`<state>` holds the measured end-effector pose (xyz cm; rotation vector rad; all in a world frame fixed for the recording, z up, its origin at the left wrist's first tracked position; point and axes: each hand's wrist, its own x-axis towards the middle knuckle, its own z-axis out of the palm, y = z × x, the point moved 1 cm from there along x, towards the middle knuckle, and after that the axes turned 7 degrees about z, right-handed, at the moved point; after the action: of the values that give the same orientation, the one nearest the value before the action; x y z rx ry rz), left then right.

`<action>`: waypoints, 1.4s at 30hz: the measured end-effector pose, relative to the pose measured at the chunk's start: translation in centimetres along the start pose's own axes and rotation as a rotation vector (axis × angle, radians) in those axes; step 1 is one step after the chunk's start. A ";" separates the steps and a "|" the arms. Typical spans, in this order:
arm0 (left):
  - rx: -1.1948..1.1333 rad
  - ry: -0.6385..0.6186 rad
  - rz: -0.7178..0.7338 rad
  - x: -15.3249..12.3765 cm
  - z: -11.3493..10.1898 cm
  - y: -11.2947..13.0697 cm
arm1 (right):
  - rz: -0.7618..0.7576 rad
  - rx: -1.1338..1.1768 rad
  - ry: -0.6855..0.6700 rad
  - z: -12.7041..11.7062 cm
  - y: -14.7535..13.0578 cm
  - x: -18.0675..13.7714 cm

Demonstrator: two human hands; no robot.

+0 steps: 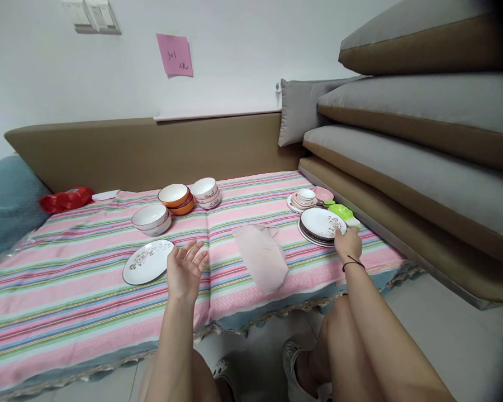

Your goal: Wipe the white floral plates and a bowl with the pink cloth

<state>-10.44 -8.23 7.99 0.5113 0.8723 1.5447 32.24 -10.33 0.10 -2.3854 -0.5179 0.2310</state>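
Note:
My left hand is palm up above the striped cloth, fingers spread, with nothing in it. Just left of it lies a white oval-looking plate with a brown flower pattern. On the right, my right hand grips the right edge of the top flowered plate of a stack. Its fingertips are partly hidden by the rim. Under that plate are several dark-edged plates, and a wider white one shows at the bottom. Between my hands lies a crumpled pale pink cloth.
Behind the left plate stand a white bowl, stacked orange bowls and stacked white bowls. Small dishes and a green dish sit behind the plate stack. Piled cushions border the right side; a red bundle lies far left.

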 end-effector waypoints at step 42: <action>0.280 0.437 -0.067 4.8 -6.8 2.2 | -0.735 -0.394 -0.685 7.8 -8.1 -10.6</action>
<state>-17.73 -5.18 4.69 0.3407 1.4407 1.5043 17.89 -4.66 -0.15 -2.2386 -1.8435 0.6532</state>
